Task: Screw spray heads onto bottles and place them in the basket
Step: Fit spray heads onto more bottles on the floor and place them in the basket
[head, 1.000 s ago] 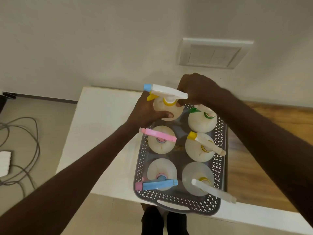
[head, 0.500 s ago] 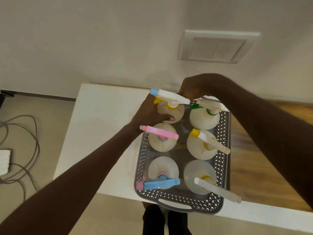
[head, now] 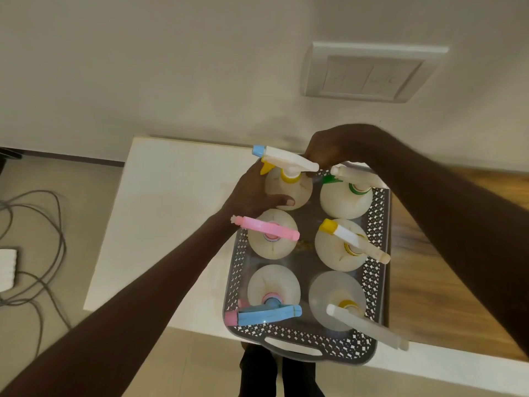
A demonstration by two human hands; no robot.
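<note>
A grey perforated basket [head: 379,253] stands on the white table [head: 171,219] and holds several pale bottles with spray heads. My left hand [head: 252,193] grips the far-left bottle [head: 297,190] around its side, thumb across its front. That bottle carries a white spray head [head: 289,159] with a blue nozzle, a yellow trigger and a yellow collar. My right hand [head: 332,147] holds the back end of this spray head from above, fingers curled. The bottle sits at the basket's far-left corner; its base is hidden.
Other bottles fill the basket: one with a pink head [head: 266,227], one with a blue head [head: 266,315], a green-collared one [head: 347,193], and two with white heads. Wooden tabletop [head: 423,287] lies to the right. Cables [head: 37,253] trail on the floor at left. The wall is just behind.
The held bottle has come down a little lower into the basket's far-left corner. Both hands keep their hold on it and on its spray head.
</note>
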